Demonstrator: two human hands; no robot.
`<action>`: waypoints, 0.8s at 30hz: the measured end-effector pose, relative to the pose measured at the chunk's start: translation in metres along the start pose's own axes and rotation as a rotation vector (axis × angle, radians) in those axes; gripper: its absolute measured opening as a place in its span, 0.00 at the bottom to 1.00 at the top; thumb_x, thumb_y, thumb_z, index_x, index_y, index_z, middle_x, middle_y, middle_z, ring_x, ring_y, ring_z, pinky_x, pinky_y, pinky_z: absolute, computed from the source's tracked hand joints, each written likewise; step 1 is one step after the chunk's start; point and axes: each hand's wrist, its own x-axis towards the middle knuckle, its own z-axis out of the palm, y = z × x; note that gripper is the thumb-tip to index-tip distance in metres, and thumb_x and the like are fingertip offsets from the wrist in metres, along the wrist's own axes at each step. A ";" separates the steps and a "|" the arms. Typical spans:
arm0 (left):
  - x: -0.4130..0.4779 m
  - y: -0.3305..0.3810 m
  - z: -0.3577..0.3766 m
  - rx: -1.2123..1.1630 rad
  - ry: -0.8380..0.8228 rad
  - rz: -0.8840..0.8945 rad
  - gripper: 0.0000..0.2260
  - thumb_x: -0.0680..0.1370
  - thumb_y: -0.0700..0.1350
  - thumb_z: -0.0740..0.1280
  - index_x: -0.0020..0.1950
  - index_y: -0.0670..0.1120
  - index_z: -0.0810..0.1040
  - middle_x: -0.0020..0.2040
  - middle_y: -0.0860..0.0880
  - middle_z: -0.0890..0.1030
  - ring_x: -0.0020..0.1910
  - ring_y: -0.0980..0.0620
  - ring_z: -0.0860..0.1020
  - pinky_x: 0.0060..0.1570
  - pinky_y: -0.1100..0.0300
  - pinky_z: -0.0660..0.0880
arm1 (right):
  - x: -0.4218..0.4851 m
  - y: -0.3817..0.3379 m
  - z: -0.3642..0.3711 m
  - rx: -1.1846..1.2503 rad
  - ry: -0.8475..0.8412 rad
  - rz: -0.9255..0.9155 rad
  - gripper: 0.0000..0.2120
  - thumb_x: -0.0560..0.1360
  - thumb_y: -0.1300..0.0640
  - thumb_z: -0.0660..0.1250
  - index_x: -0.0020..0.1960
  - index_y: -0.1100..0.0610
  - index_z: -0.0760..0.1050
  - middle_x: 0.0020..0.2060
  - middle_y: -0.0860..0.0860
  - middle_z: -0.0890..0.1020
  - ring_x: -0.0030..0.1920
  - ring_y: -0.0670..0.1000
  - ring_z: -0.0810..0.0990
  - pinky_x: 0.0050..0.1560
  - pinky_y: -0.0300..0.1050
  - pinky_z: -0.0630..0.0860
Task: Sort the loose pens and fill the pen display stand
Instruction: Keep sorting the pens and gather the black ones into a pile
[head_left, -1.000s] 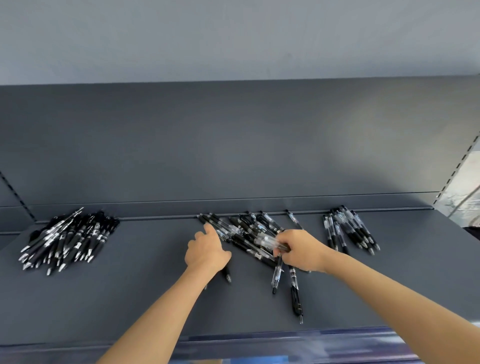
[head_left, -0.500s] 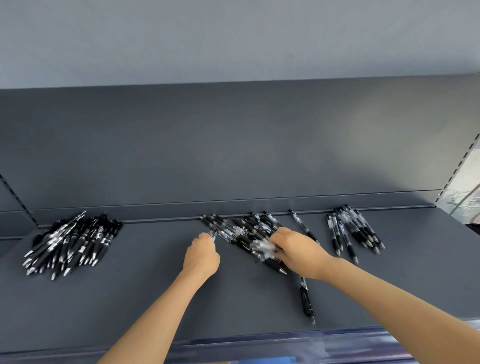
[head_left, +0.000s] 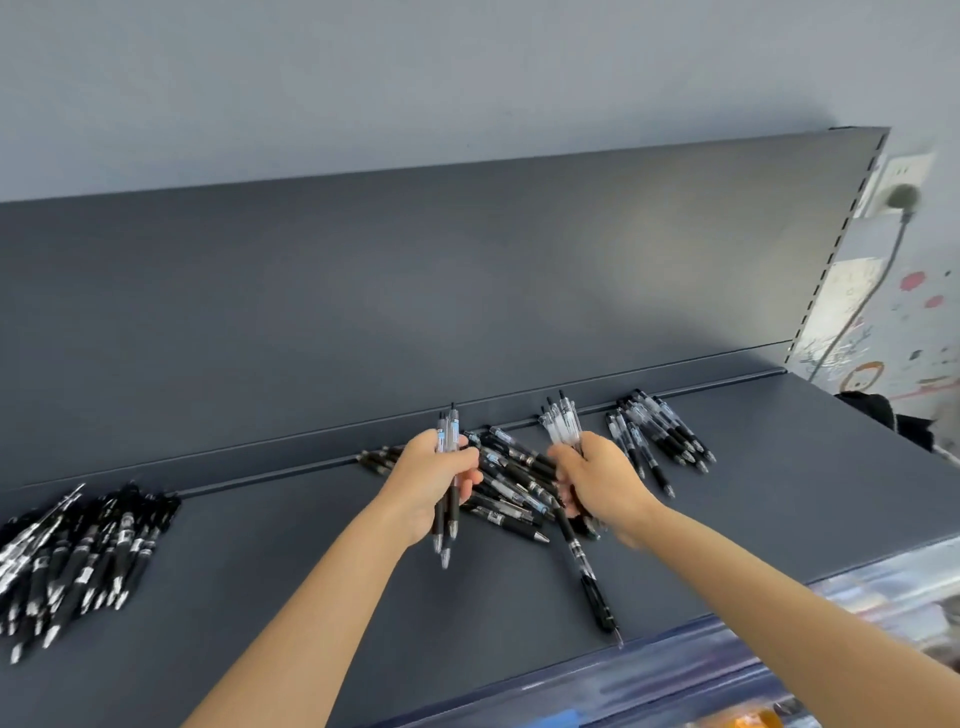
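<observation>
Black and clear click pens lie on a dark grey shelf (head_left: 270, 597). My left hand (head_left: 428, 480) grips a small bunch of pens (head_left: 447, 452) upright, tips pointing down. Just to its right, my right hand (head_left: 602, 480) holds another bunch of clear-barrelled pens (head_left: 562, 423) fanned upward. Between and behind both hands sits the mixed loose pile (head_left: 511, 480). A single black pen (head_left: 589, 577) lies apart, pointing toward the shelf's front edge.
A large sorted heap of pens (head_left: 78, 556) lies at the far left and a smaller sorted group (head_left: 657, 434) at the right. The shelf's back panel (head_left: 415, 291) rises behind. A wall socket with a cable (head_left: 901, 197) shows at the right edge.
Both hands have lifted off the middle pile, each now holding a bunch of pens raised above the shelf. The camera has tilted and swung to the right.
</observation>
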 end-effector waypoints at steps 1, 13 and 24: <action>0.002 0.002 0.010 -0.015 -0.029 -0.006 0.07 0.77 0.34 0.65 0.54 0.40 0.73 0.40 0.44 0.76 0.33 0.52 0.75 0.31 0.63 0.73 | -0.003 0.000 -0.004 0.112 -0.008 0.054 0.09 0.80 0.62 0.57 0.41 0.61 0.68 0.32 0.55 0.74 0.23 0.48 0.71 0.24 0.40 0.69; 0.041 0.017 0.137 0.082 -0.153 -0.065 0.12 0.72 0.25 0.60 0.41 0.40 0.65 0.35 0.41 0.71 0.30 0.46 0.69 0.29 0.58 0.67 | 0.039 0.027 -0.116 0.003 0.170 0.194 0.10 0.74 0.70 0.59 0.39 0.58 0.63 0.30 0.56 0.71 0.24 0.50 0.68 0.23 0.36 0.65; 0.102 -0.006 0.210 0.467 0.182 -0.117 0.22 0.77 0.29 0.57 0.71 0.37 0.63 0.60 0.41 0.73 0.34 0.52 0.67 0.27 0.64 0.59 | 0.107 0.068 -0.193 -0.442 0.141 0.145 0.08 0.71 0.70 0.55 0.41 0.59 0.63 0.36 0.54 0.69 0.32 0.53 0.65 0.27 0.39 0.62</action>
